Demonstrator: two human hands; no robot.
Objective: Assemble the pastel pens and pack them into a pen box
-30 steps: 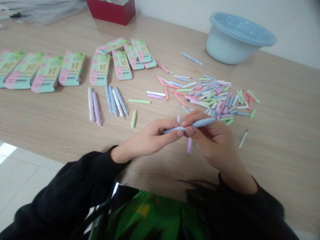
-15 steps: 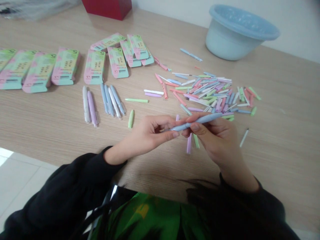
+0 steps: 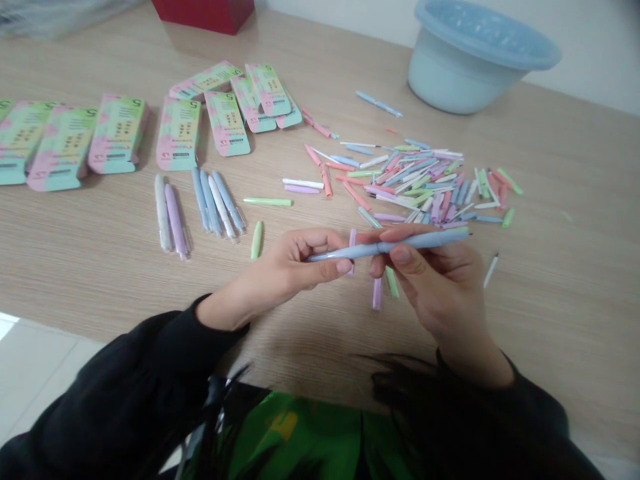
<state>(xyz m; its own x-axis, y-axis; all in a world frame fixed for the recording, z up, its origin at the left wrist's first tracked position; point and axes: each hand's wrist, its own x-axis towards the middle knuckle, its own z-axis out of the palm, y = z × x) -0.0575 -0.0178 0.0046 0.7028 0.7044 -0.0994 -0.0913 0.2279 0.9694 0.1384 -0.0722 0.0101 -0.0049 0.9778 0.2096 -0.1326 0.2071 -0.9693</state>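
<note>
The slim pale-blue plastic pen (image 3: 367, 251) now shows most of its length, lying across both hands over the wood-grain table (image 3: 550, 300). A second ago the fingers met over its middle; since then they have drawn apart, baring a narrow seam near the centre. The left hand (image 3: 293, 267) holds the tapered end between thumb and forefinger; the right hand (image 3: 440, 283) pinches the thicker part between thumb and fingers. That suggests the two sections are seated together, though how tightly I cannot tell. Beyond the right hand lies the loose heap of multicoloured plastic pen pieces (image 3: 425, 187); the pale-purple plastic pen (image 3: 176, 217) rests well apart, left of the left hand
</note>
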